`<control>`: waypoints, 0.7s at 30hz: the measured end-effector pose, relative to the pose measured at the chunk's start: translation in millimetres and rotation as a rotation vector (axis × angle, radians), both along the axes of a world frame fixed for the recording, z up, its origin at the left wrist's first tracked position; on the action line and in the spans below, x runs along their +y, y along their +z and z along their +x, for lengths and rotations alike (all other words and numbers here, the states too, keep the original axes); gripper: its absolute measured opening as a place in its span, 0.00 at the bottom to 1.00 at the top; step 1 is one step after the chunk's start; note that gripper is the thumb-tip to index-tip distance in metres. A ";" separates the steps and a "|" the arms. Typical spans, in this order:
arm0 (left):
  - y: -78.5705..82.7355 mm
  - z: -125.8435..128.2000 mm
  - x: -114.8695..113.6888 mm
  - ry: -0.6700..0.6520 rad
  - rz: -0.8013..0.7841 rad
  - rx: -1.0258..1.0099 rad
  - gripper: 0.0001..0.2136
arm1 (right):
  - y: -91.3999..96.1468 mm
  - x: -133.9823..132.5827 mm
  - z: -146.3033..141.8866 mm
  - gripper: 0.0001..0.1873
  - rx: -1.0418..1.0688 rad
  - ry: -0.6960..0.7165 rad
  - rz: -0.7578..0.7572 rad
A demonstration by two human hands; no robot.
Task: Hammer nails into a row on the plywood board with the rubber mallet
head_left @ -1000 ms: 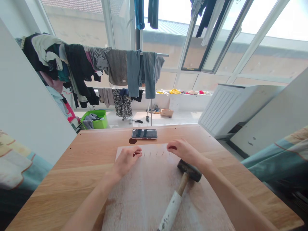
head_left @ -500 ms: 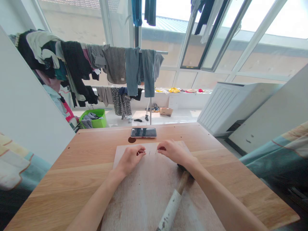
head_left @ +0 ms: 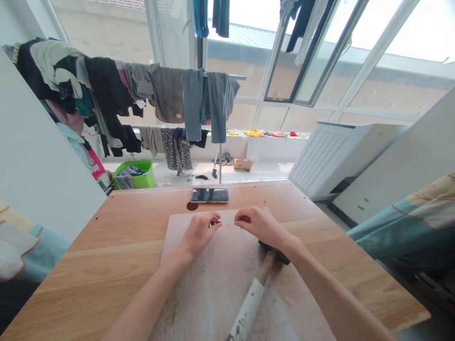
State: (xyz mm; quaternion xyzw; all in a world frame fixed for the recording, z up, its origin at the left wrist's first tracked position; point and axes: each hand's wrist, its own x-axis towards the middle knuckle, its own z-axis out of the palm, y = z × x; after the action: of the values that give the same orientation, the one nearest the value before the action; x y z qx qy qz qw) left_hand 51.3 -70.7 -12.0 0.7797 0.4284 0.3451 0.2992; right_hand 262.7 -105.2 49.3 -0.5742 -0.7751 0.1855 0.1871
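Observation:
My left hand [head_left: 203, 231] is closed in a pinch above the far part of a pale wooden board [head_left: 213, 274], with a small shiny nail [head_left: 218, 220] at its fingertips. Across a short gap, my right hand [head_left: 256, 224] also pinches a thin nail [head_left: 238, 219], mostly hidden by the fingers. Tiny dark marks dot the board between and below the hands. A hammer [head_left: 248, 305] lies slantwise on the board, its worn white-wrapped handle toward me and its dark head partly under my right wrist.
Beyond the board, a phone [head_left: 209, 195] lies on the wooden table [head_left: 106, 255] near a dark round hole [head_left: 192, 206]. Past the table are a laden clothes rack [head_left: 170, 94], a green basket [head_left: 144, 180] and a small cardboard box [head_left: 243, 164]. White panels flank both sides.
Two thin nails visible at the board between my hands no longer show there; small nails now sit in my fingertips. My left hand has moved slightly right. The whole view has shifted a little.

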 end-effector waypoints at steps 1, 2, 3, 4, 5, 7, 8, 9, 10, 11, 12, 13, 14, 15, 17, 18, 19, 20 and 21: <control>4.5 -1.5 -2.8 0.008 -0.002 -0.022 0.05 | 0.5 -2.6 -0.2 0.08 0.032 0.012 -0.023; 10.4 -4.0 -6.3 0.004 -0.002 -0.036 0.06 | 0.9 -4.7 -1.1 0.09 0.064 0.027 -0.048; 17.3 -7.2 -10.3 -0.013 0.001 -0.037 0.08 | 1.1 -6.3 -2.4 0.10 0.094 0.042 -0.070; 24.7 -11.0 -14.5 -0.042 0.009 -0.023 0.10 | 1.4 -7.5 -4.0 0.12 0.120 0.056 -0.089; 32.2 -15.4 -18.9 -0.073 0.019 0.002 0.12 | 1.8 -8.5 -5.7 0.14 0.139 0.065 -0.102; 45.0 -26.2 -27.4 -0.110 0.053 0.064 0.18 | 3.4 -11.4 -8.1 0.18 0.160 0.068 -0.111; 49.4 -33.0 -31.6 -0.111 0.077 0.091 0.19 | 4.6 -14.1 -7.9 0.19 0.163 0.062 -0.108; 51.8 -40.9 -35.9 -0.106 0.101 0.111 0.20 | 5.9 -18.2 -6.3 0.20 0.163 0.048 -0.097; 51.9 -50.1 -40.6 -0.096 0.128 0.128 0.19 | 7.2 -24.0 -3.0 0.21 0.161 0.024 -0.077; 49.6 -60.7 -45.9 -0.081 0.160 0.141 0.18 | 7.9 -31.7 2.3 0.20 0.160 -0.011 -0.047; 44.9 -72.6 -52.1 -0.064 0.193 0.159 0.16 | 7.9 -41.3 9.6 0.20 0.159 -0.055 -0.010; 38.0 -85.6 -59.6 -0.032 0.237 0.184 0.15 | 6.5 -52.6 18.8 0.20 0.159 -0.113 0.036; 29.3 -99.3 -68.4 0.009 0.286 0.219 0.14 | 3.5 -65.3 29.5 0.20 0.160 -0.179 0.085; 19.4 -113.2 -78.5 0.043 0.327 0.258 0.13 | -1.6 -78.7 41.1 0.21 0.160 -0.249 0.130; -1.9 -139.0 -101.9 0.089 0.375 0.316 0.13 | -17.8 -105.5 64.1 0.19 0.128 -0.462 0.242; -12.0 -149.8 -114.4 0.105 0.414 0.328 0.13 | -28.2 -117.5 73.8 0.19 0.095 -0.540 0.262; -21.1 -158.7 -126.6 0.119 0.442 0.338 0.14 | -39.2 -127.9 81.4 0.20 0.073 -0.573 0.246; -29.2 -165.5 -138.2 0.113 0.497 0.333 0.14 | -49.8 -136.4 86.7 0.22 0.065 -0.577 0.202; -36.1 -170.2 -148.8 0.106 0.532 0.338 0.15 | -59.1 -142.7 89.5 0.24 0.069 -0.584 0.149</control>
State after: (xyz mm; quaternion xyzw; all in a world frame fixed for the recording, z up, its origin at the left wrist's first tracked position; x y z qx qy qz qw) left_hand -118.9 -219.5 -48.1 0.8534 0.4067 0.3260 -0.0091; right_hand 352.1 -247.9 -9.9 -0.7509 -0.5817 0.0859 0.3005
